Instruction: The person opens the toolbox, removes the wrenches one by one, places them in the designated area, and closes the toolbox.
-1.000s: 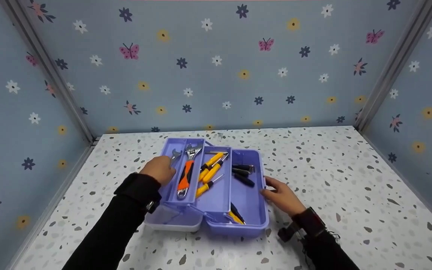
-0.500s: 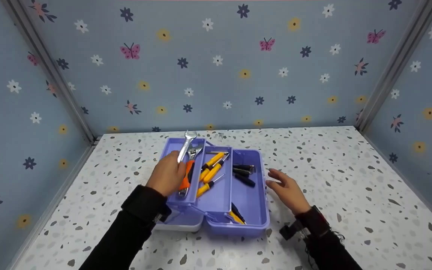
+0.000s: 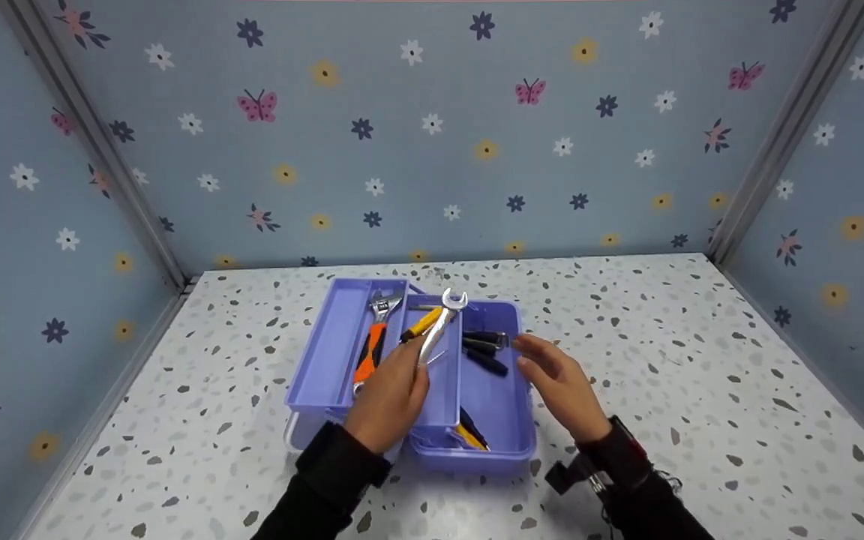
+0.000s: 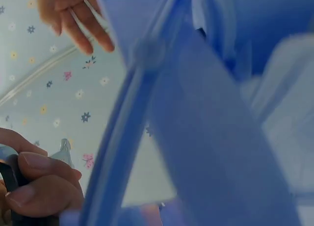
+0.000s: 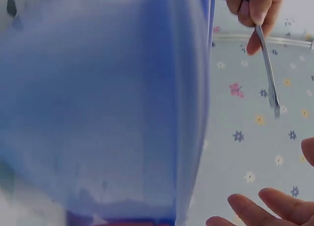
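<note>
My left hand grips a silver open-end wrench, its jaw end pointing away over the middle tray of a purple toolbox. The right wrist view also shows the wrench sticking out of the left fist. My right hand is beside the box's right rim with fingers spread and holds nothing. Left of the wrench, an orange-and-black adjustable wrench lies in the upper tray. Yellow-handled screwdrivers in the middle tray are partly hidden by my left hand.
Black-handled tools lie in the deep right compartment, with a yellow-and-black tool near its front. The box stands on a white speckled table. Flower-patterned walls enclose the back and sides.
My left hand has lifted the open-end wrench out of the left upper tray and carried it right, over the middle tray. The right hand has let go of the rim.
</note>
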Demonstrator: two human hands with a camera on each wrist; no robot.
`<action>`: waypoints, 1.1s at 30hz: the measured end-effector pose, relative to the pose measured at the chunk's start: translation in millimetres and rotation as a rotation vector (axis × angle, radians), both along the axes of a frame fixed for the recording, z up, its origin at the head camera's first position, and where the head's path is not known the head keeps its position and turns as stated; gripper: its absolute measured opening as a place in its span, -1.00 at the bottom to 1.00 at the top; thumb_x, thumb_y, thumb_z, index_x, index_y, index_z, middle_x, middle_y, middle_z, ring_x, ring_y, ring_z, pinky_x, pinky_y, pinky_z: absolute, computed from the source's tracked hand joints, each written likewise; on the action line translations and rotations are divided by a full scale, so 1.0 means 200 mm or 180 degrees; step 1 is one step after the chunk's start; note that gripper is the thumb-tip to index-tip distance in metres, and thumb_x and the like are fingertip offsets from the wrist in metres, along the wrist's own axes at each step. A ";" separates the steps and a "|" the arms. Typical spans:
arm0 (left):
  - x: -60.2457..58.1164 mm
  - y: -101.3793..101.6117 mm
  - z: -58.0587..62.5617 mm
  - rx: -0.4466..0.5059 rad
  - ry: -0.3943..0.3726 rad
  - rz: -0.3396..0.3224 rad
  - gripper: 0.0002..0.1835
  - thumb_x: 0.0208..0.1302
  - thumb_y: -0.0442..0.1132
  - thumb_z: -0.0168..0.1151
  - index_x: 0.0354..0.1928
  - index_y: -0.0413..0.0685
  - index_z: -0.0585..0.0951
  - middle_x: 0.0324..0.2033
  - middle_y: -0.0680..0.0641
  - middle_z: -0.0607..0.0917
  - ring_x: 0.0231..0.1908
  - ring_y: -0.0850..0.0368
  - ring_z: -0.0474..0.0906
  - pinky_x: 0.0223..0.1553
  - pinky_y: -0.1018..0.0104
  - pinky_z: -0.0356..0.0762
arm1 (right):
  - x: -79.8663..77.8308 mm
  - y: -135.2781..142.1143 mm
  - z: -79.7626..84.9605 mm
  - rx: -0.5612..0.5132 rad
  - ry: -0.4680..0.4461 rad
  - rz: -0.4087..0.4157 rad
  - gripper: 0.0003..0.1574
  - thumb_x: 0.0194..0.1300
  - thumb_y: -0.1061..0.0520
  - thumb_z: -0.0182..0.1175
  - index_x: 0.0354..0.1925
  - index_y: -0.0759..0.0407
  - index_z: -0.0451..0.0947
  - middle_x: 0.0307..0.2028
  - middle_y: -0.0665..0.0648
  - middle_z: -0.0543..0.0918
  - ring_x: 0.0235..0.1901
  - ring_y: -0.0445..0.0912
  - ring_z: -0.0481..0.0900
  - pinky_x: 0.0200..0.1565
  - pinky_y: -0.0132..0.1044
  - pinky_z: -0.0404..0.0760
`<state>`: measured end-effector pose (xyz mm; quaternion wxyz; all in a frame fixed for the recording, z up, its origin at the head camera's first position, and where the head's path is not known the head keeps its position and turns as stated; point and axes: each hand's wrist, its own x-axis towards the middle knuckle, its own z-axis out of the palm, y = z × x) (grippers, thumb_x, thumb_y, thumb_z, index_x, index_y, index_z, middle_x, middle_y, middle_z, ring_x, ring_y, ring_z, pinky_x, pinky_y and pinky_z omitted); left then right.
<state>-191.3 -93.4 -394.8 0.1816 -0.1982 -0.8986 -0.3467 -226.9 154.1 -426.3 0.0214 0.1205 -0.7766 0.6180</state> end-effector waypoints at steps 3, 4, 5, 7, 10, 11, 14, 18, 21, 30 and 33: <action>0.03 0.04 -0.05 -0.0054 0.0155 -0.0056 -0.59 0.42 -0.38 0.02 0.25 -0.41 0.41 -0.04 -0.30 0.63 -0.18 -0.01 0.60 -0.08 0.09 0.64 | 0.02 -0.03 0.01 0.0097 0.0057 0.0204 -0.43 0.43 0.16 0.11 0.33 0.32 0.34 0.23 0.33 0.53 0.28 0.17 0.45 0.18 -0.39 0.49; 0.04 0.06 -0.06 -0.0076 0.0199 -0.0076 -0.60 0.42 -0.38 0.03 0.24 -0.42 0.41 -0.04 -0.29 0.63 -0.18 -0.02 0.61 -0.07 0.10 0.65 | 0.03 -0.03 0.00 0.0131 0.0069 0.0267 -0.42 0.43 0.15 0.11 0.33 0.33 0.34 0.23 0.34 0.53 0.29 0.18 0.45 0.20 -0.38 0.48; 0.05 0.07 -0.07 -0.0111 0.0235 -0.0088 -0.60 0.42 -0.38 0.04 0.24 -0.40 0.41 -0.05 -0.28 0.63 -0.17 -0.02 0.61 -0.07 0.11 0.65 | 0.04 -0.04 0.00 0.0156 0.0080 0.0336 -0.42 0.43 0.13 0.11 0.33 0.34 0.34 0.24 0.33 0.52 0.29 0.17 0.44 0.21 -0.37 0.48; 0.08 0.10 -0.08 -0.0172 0.0242 -0.0135 -0.60 0.43 -0.36 0.03 0.25 -0.38 0.41 -0.08 -0.25 0.63 -0.22 0.02 0.60 -0.12 0.16 0.66 | 0.05 -0.06 0.00 0.0170 0.0121 0.0477 -0.43 0.44 0.12 0.10 0.32 0.35 0.35 0.24 0.35 0.52 0.29 0.18 0.44 0.24 -0.32 0.48; 0.11 0.15 -0.09 -0.0209 0.0128 -0.0264 -0.60 0.46 -0.34 0.00 0.27 -0.33 0.39 -0.12 -0.19 0.61 -0.31 0.12 0.55 -0.24 0.30 0.64 | 0.07 -0.08 -0.01 0.0204 0.0203 0.0632 -0.47 0.45 0.09 0.09 0.27 0.34 0.41 0.22 0.32 0.55 0.27 0.14 0.48 0.24 -0.29 0.49; 0.11 0.16 -0.09 -0.0205 0.0088 -0.0309 -0.60 0.46 -0.34 -0.01 0.28 -0.32 0.39 -0.13 -0.18 0.61 -0.34 0.15 0.52 -0.28 0.34 0.62 | 0.07 -0.09 -0.01 0.0205 0.0223 0.0677 -0.49 0.45 0.08 0.09 0.26 0.32 0.44 0.20 0.31 0.57 0.25 0.12 0.50 0.23 -0.29 0.49; 0.13 0.21 -0.11 -0.0165 0.0042 -0.0424 -0.60 0.47 -0.35 -0.02 0.29 -0.31 0.37 -0.15 -0.17 0.59 -0.41 0.21 0.44 -0.39 0.45 0.53 | 0.09 -0.10 -0.01 0.0217 0.0256 0.0752 -0.54 0.45 0.05 0.10 0.18 0.30 0.51 0.13 0.25 0.64 0.17 0.00 0.58 0.17 -0.34 0.52; 0.14 0.25 -0.15 -0.0140 0.0149 -0.0413 -0.59 0.44 -0.37 0.00 0.28 -0.32 0.38 -0.17 -0.16 0.61 -0.46 0.26 0.41 -0.45 0.50 0.47 | 0.11 -0.11 -0.01 0.0144 0.0233 0.0825 -0.59 0.44 0.07 0.11 0.08 0.33 0.58 0.03 0.27 0.69 0.04 -0.17 0.64 0.11 -0.37 0.56; 0.15 0.28 -0.18 -0.0176 0.0226 -0.0340 -0.57 0.42 -0.38 0.03 0.29 -0.35 0.38 -0.18 -0.15 0.61 -0.47 0.27 0.41 -0.46 0.52 0.48 | 0.11 -0.12 -0.01 0.0055 0.0188 0.0856 -0.62 0.44 0.12 0.11 0.04 0.38 0.59 -0.03 0.32 0.71 -0.03 -0.25 0.65 0.07 -0.38 0.58; 0.17 0.29 -0.22 -0.0141 0.0344 -0.0194 -0.54 0.38 -0.37 0.10 0.30 -0.34 0.41 -0.22 -0.11 0.64 -0.41 0.25 0.50 -0.38 0.47 0.55 | 0.13 -0.14 -0.01 -0.0294 -0.0094 0.0950 -0.63 0.42 0.22 0.10 -0.03 0.57 0.51 -0.17 0.32 0.72 -0.20 -0.26 0.67 -0.01 -0.31 0.66; 0.18 0.28 -0.21 -0.0052 0.0350 -0.0222 -0.54 0.38 -0.36 0.11 0.28 -0.33 0.43 -0.25 -0.10 0.65 -0.44 0.28 0.47 -0.40 0.49 0.53 | 0.14 -0.14 -0.01 -0.0389 -0.0137 0.0996 -0.61 0.42 0.22 0.09 -0.02 0.59 0.49 -0.20 0.15 0.74 -0.20 -0.25 0.68 0.00 -0.29 0.65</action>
